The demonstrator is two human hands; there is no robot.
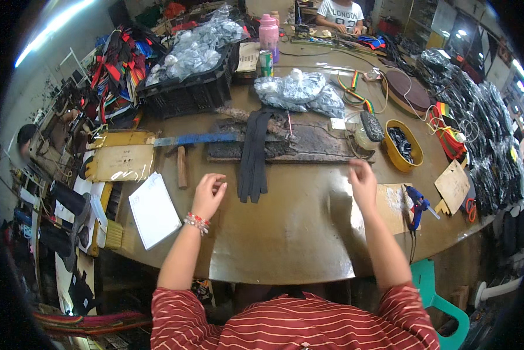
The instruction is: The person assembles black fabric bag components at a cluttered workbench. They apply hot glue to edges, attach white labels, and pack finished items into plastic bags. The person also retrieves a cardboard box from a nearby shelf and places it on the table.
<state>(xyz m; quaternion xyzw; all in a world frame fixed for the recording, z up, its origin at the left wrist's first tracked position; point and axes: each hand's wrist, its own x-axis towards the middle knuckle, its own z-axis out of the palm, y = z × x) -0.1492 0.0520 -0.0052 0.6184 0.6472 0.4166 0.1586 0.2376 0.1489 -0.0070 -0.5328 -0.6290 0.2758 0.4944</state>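
Note:
My left hand [208,195] hovers over the table with its fingers apart and nothing in them. To its right lies a bundle of flat black strips [252,163], draped across a dark, worn slab [326,144] and hanging past its near edge. A hammer [182,168] with a wooden handle rests just beyond this hand. My right hand [363,184] is raised by the slab's right end, fingers loosely bent and apart, holding nothing that shows. Right of it a blue glue gun [416,207] lies on a piece of brown board [390,204].
A yellow tub [419,153] of black pieces stands right of the slab. White sheets [153,211] lie at left. Behind are plastic bags [297,90], a black crate [183,96], a pink bottle [268,35] and a can [266,63]. Another person [340,14] sits at the far end.

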